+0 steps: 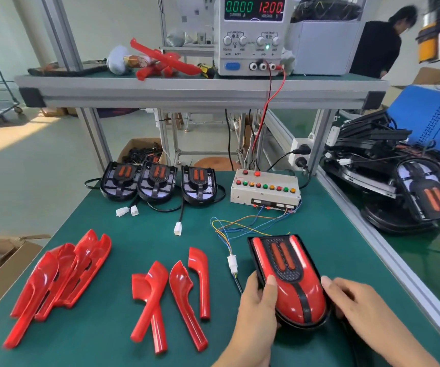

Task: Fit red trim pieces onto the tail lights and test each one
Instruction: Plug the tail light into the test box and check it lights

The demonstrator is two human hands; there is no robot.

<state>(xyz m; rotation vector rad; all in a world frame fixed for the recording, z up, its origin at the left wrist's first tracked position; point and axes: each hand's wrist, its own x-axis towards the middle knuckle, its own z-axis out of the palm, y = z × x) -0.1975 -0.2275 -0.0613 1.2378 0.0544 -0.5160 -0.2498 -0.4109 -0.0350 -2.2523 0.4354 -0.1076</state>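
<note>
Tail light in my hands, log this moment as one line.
tail light: red trim fitted | left hand: holds it | right hand: on its right edge | connector: plugged | supply: zero current

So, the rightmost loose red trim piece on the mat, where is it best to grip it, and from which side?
Judging by its shape, grip the rightmost trim piece on its narrow straight stem, the end nearest you, pinching across it from above. It lies flat on the green mat, apart from its neighbour, and the wide curved head looks harder to pinch.
</note>
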